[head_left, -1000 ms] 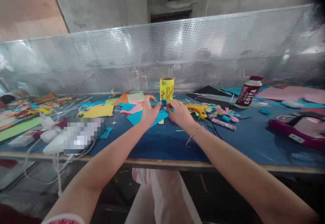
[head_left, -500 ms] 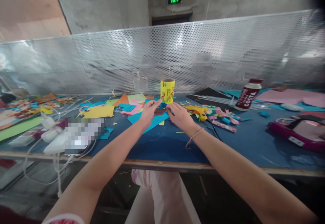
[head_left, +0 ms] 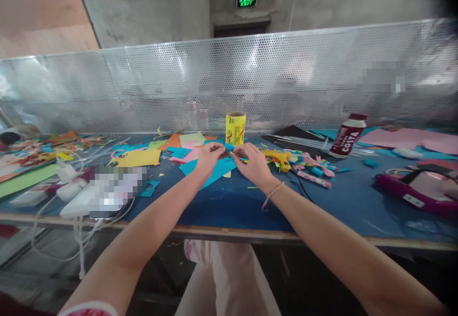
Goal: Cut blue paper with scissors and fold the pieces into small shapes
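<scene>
Between my fingertips is a small piece of blue paper (head_left: 229, 148). My left hand (head_left: 211, 157) pinches it from the left, and my right hand (head_left: 251, 163) grips it from the right, fingers closed. Its exact shape is partly hidden by the fingers. Under both hands lies a larger blue paper sheet (head_left: 209, 173), flat on the table. Just behind the hands stands a yellow printed tape roll (head_left: 235, 127), upright. A yellow glue gun (head_left: 281, 158) rests on its side to the right of my right hand.
Colored paper scraps lie across the blue table (head_left: 229, 206). Right: a maroon COSTA bottle (head_left: 348, 135), small paper bows (head_left: 315, 163) and a purple object (head_left: 411, 194). Left: a white power bank or box (head_left: 77, 204) with cables. A perforated metal screen (head_left: 153, 87) stands behind.
Both hands have risen slightly and drawn closer together, fingertips now meeting at the small blue paper. The surrounding things stay where they were; the view has shifted slightly.
</scene>
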Demonstrator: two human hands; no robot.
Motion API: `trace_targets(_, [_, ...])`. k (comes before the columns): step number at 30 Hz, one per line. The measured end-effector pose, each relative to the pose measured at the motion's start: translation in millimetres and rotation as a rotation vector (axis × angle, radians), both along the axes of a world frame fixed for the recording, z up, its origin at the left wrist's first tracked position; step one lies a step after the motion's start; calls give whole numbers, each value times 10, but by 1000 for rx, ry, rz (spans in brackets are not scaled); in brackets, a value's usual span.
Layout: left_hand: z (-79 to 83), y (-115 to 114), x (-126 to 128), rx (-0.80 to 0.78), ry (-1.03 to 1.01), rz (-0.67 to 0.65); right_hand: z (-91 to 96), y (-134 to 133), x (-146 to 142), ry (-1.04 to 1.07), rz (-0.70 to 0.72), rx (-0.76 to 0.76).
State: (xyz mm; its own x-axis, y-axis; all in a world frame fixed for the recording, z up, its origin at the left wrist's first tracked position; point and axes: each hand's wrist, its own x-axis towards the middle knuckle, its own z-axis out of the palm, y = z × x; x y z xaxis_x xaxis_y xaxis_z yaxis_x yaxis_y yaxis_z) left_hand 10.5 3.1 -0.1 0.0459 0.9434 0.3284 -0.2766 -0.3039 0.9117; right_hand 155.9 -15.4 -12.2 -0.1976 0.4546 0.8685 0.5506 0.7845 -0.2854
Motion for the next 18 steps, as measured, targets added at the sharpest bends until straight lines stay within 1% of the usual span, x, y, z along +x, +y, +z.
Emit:
trace_targets(3, [-20, 27, -14, 35, 81, 41, -29, 68, -4, 193, 19, -131])
trace_targets(5, [-30, 33, -19, 63, 145, 60, -51, 129, -5, 294, 62, -224])
trace_targets(7, [-38, 33, -18, 91, 201, 66, -60, 178, -9, 356, 130, -327])
trace_targets(10, [-51, 26, -9, 147, 279, 74, -48, 198, -26, 424, 246, -532])
trace_targets(12, [-57, 18, -1, 178, 317, 89, -34, 189, -37, 469, 287, -635])
trace_targets(14, [-59, 8, 3, 186, 317, 95, -28, 185, -38, 503, 289, -671])
trace_targets(18, [-53, -1, -1, 153, 311, 86, -43, 216, -14, 511, 246, -653])
